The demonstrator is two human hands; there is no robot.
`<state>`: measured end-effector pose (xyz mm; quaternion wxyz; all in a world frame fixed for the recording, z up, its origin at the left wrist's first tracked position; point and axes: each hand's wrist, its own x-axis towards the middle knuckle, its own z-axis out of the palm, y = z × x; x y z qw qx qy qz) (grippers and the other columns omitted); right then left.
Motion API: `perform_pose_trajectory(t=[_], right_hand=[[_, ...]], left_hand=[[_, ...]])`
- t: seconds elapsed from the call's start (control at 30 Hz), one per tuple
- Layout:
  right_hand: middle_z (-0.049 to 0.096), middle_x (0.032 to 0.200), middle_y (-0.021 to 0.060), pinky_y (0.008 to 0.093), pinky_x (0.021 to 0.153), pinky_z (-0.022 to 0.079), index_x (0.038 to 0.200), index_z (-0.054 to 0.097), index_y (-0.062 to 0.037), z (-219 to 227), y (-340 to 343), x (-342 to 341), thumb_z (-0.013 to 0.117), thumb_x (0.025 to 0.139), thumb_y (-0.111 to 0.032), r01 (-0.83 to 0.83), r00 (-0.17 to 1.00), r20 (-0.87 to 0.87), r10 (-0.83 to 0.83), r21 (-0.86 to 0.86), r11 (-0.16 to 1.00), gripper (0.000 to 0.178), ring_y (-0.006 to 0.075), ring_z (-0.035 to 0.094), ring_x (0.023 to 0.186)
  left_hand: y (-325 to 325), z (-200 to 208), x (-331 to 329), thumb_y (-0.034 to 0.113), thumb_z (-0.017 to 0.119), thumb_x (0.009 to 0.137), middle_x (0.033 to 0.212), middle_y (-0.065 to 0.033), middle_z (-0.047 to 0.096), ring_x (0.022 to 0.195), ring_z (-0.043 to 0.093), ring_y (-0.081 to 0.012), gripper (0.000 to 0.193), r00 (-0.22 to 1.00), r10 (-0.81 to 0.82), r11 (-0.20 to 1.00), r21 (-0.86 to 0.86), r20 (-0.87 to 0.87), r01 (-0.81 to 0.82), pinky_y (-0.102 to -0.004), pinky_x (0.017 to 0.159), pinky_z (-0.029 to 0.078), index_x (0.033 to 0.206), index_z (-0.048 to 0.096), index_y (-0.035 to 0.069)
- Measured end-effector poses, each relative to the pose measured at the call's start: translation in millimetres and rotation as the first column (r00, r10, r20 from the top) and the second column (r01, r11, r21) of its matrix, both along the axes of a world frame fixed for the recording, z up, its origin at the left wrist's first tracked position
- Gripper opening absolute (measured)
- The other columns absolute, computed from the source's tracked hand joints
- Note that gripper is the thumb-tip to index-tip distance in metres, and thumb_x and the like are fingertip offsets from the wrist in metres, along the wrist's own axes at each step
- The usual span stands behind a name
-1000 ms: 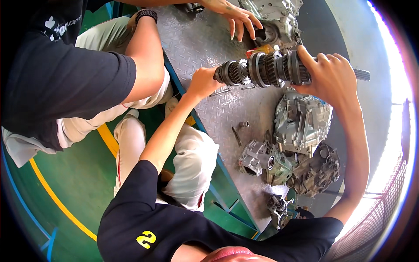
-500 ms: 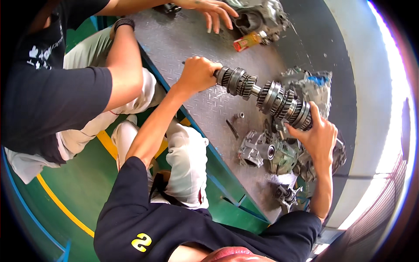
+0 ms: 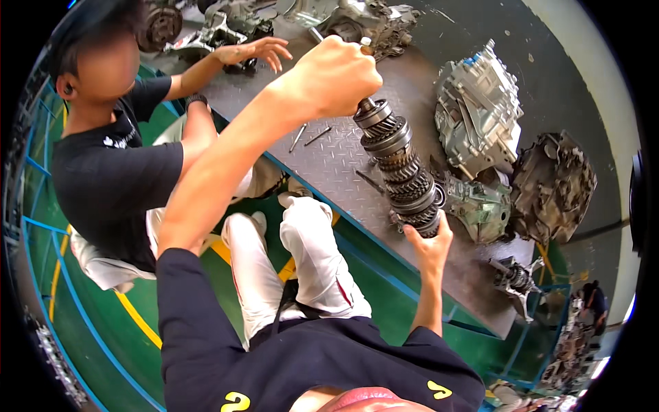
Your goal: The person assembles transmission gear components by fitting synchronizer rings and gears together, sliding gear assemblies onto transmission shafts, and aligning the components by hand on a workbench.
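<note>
gear shaft (image 3: 403, 168) swung steeper, left hand (image 3: 334, 79) and right hand (image 3: 431, 244) holding, casing (image 3: 477, 113) nearby

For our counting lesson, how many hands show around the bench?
3: left hand and right hand toward opposite ends of the gear shaft, a co-worker's hand farther left. The co-worker's other may be hidden.

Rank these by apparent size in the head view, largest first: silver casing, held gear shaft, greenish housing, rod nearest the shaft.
1. Silver casing and gear shaft: unsure, as the gear shaft is nearer the camera
2. Greenish housing
3. Rod
</note>
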<state>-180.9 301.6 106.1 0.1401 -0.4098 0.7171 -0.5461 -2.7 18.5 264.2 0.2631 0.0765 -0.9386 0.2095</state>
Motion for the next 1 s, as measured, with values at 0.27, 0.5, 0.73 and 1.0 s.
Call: perform_pose_trajectory(t=[0.27,0.5,0.73,1.0], right_hand=[[0.067,0.096,0.0022,0.0273,0.078,0.049,0.111,0.061,0.0006,-22,-50,30,0.087,0.073,-0.034,-0.093,0.921,0.331,0.206,-0.327,0.940,0.057,0.0109,0.060,0.084],[0.068,0.091,0.0020,0.0276,0.076,0.050,0.107,0.062,0.0005,-61,-114,26,0.087,0.072,-0.039,-0.089,0.883,0.370,0.287,-0.470,0.878,0.058,0.0107,0.059,0.081],[0.071,0.094,0.0066,0.0304,0.080,0.052,0.110,0.061,0.0024,-118,-157,30,0.087,0.069,-0.048,-0.093,0.897,0.300,0.325,-0.590,0.802,0.070,0.0125,0.063,0.086],[0.069,0.101,0.0061,0.0304,0.084,0.050,0.117,0.059,0.0029,-123,-156,25,0.084,0.068,-0.058,-0.069,0.893,0.324,0.311,-0.584,0.808,0.082,0.0140,0.062,0.092]], left_hand=[[39,110,-37,0.009,0.072,0.064,0.071,-0.0094,0.069,0.075,0.071,-0.0274,0.003,0.940,0.134,0.939,-0.343,0.314,-0.019,-0.0369,0.067,0.056,0.067,0.071,0.009],[45,115,-64,0.014,0.074,0.065,0.070,-0.0052,0.070,0.075,0.071,-0.0216,0.002,0.905,0.199,0.861,-0.509,0.377,0.022,-0.0332,0.067,0.055,0.067,0.073,0.013],[44,71,-66,0.019,0.070,0.073,0.070,0.0025,0.069,0.080,0.067,-0.0142,0.008,0.895,0.228,0.819,-0.573,0.383,0.036,-0.0290,0.081,0.046,0.065,0.071,0.019],[58,66,-84,0.017,0.069,0.074,0.069,0.0048,0.066,0.090,0.063,-0.0112,0.004,0.908,0.256,0.765,-0.644,0.331,0.019,-0.0311,0.100,0.035,0.071,0.071,0.019]])
